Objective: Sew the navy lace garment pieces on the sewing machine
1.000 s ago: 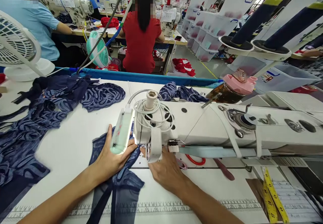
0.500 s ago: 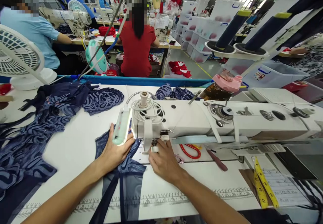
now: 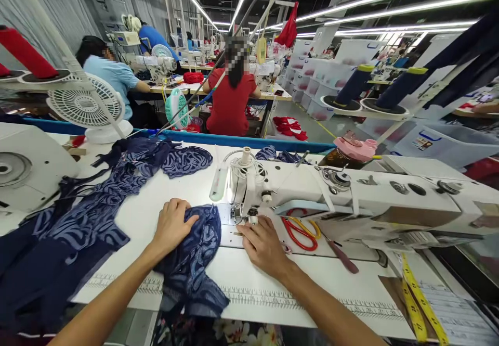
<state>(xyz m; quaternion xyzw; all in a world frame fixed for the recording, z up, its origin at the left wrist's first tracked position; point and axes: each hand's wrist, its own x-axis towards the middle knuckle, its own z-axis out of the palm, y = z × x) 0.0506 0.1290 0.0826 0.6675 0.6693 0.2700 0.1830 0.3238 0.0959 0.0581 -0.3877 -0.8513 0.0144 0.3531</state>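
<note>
My left hand [image 3: 173,226] rests on the left edge of a navy patterned garment piece [image 3: 200,252], its thumb and fingers closed on the fabric. The piece lies bunched left of the needle area and hangs toward the table's front edge. Beside the presser foot of the white sewing machine [image 3: 288,184], my right hand [image 3: 262,242] lies on the metal plate with fingers bent together; whether something small is between them is hidden. A gap of bare plate separates the right hand from the fabric.
A navy garment pile [image 3: 97,205] covers the left side. Red-handled scissors [image 3: 300,234], a seam tool [image 3: 345,257] and a yellow tape measure [image 3: 415,304] lie right. A pink-lidded bottle [image 3: 353,151] stands behind the machine. Co-workers sit beyond.
The garment piece has come out from beside the needle toward the left and front, now bunched. My left hand has drawn back from the machine head. The view has tilted up and turned left.
</note>
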